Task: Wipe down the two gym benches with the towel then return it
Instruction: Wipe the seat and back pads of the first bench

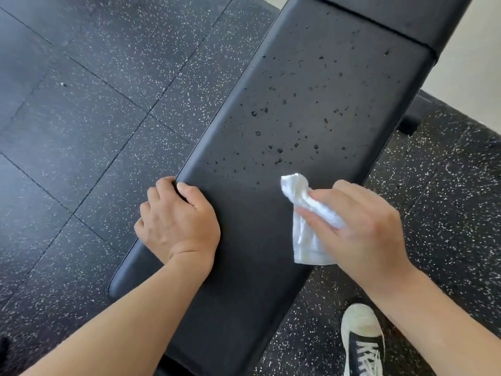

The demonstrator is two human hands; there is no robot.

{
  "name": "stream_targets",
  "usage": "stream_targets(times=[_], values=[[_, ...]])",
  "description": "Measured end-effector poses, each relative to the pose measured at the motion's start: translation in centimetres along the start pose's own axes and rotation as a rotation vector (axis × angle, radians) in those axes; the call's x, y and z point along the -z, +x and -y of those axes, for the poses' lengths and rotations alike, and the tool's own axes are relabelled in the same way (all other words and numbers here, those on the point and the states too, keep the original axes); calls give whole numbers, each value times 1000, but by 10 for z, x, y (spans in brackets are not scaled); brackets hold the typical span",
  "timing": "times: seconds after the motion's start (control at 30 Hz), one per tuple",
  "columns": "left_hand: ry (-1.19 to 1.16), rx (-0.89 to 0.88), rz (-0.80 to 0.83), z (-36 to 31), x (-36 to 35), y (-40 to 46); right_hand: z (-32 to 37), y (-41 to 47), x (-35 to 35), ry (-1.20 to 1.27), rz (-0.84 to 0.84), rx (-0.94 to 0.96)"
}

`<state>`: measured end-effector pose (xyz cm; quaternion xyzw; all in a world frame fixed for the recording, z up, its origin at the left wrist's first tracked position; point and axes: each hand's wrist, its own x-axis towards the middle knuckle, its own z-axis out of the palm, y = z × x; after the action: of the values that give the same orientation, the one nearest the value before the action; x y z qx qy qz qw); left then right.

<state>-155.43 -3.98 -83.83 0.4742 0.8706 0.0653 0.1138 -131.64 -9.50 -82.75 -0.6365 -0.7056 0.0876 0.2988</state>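
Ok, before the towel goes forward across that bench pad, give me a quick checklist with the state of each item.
1. Towel in the right hand: ok, fingers pinch it.
2. Towel touching the bench pad: cannot tell, it hangs at the pad's right side.
3. Left hand steadying the pad: ok, it grips the left edge.
4. Droplets remaining ahead of the towel: not ok, the middle of the pad is spotted.
5. Path forward free of objects: ok.
6. Shoe away from the bench: ok, it stands on the floor at the right.
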Motion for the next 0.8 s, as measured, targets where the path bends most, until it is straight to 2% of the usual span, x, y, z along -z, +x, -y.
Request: stream_targets(times=[0.1,0.2,0.37,0.5,0.6,0.8], values=[[-9,8,13,-1,0,0,0,2,-1,-12,3,22],[-10,16,15,-1,0,0,28,23,-25,-1,14,56],[5,28,33,-2,1,1,89,102,-86,74,87,78],[13,20,24,-2,1,1,110,146,-115,71,84,66],[30,13,32,-2,2,2,100,133,-105,41,135,112],[13,16,7,-4,1,0,21,38,-32,23,66,146]])
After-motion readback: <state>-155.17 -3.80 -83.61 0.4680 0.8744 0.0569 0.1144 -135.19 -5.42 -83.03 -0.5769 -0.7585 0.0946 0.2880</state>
